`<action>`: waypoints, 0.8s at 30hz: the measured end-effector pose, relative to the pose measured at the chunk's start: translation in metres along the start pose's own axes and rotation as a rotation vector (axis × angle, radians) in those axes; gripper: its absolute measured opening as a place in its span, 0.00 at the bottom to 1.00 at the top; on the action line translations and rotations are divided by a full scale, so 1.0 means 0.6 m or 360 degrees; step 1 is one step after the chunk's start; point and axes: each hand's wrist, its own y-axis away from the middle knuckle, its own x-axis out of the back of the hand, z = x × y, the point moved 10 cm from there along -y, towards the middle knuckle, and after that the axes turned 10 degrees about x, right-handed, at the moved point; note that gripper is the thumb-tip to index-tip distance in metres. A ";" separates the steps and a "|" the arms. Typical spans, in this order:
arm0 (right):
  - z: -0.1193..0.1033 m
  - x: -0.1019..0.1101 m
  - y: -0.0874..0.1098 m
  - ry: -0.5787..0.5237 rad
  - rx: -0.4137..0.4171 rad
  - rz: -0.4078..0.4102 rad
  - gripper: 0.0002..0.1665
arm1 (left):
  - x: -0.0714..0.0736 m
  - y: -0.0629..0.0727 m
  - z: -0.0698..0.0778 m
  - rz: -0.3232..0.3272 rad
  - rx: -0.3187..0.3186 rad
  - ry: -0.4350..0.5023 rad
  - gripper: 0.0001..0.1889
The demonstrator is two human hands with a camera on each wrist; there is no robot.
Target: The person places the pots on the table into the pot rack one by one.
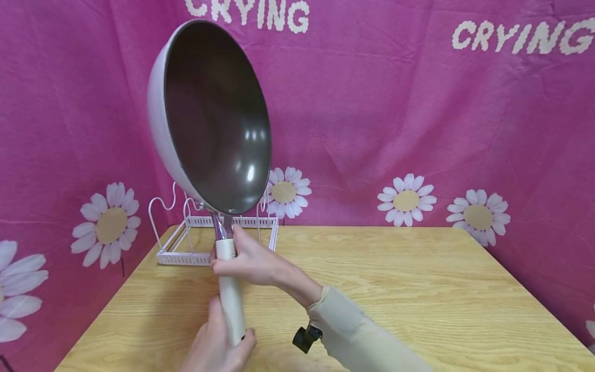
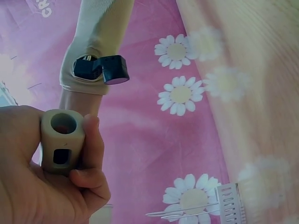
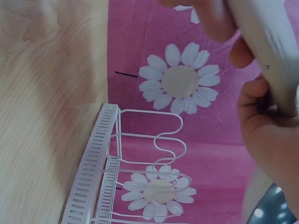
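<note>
A deep frying pan with a dark inside and pale outside is held up, its bowl at the top and its open side turned partly to the right. My right hand grips the cream handle near its metal neck. Lower down, my left hand wraps the handle's end; the left wrist view shows that end with a round hole and a smaller slot. Behind the pan, a white wire rack stands on the table, partly hidden by the pan and my right hand.
The wooden table runs back to a pink cloth with daisies and white lettering. Cloth also hangs along the left and right sides. The rack sits at the table's back left, with several curved wire dividers. A black wrist device sits at the right sleeve.
</note>
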 end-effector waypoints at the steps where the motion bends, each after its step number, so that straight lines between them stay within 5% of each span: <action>1: -0.004 -0.002 -0.002 -0.0031 0.0029 -0.0007 0.17 | 0.004 0.001 0.001 0.0014 -0.0001 0.0008 0.32; 9: -0.034 -0.011 -0.010 -0.0205 0.0193 -0.0066 0.25 | 0.034 0.010 0.011 0.0146 -0.0122 0.0215 0.28; 12: -0.046 -0.011 -0.016 -0.0272 0.0268 -0.0068 0.20 | 0.036 0.012 0.017 0.0077 -0.0171 0.0433 0.29; 18: -0.051 -0.017 -0.018 -0.0449 0.0308 -0.0090 0.15 | 0.020 0.016 0.017 -0.0156 -0.0043 0.0830 0.28; 20: -0.049 -0.020 -0.017 -0.0504 0.0298 -0.0100 0.15 | 0.018 0.018 0.012 -0.0159 -0.0007 0.0836 0.28; 24: -0.044 -0.025 -0.015 -0.0588 0.0286 -0.0114 0.16 | 0.030 0.019 0.013 0.0055 -0.0152 0.0578 0.29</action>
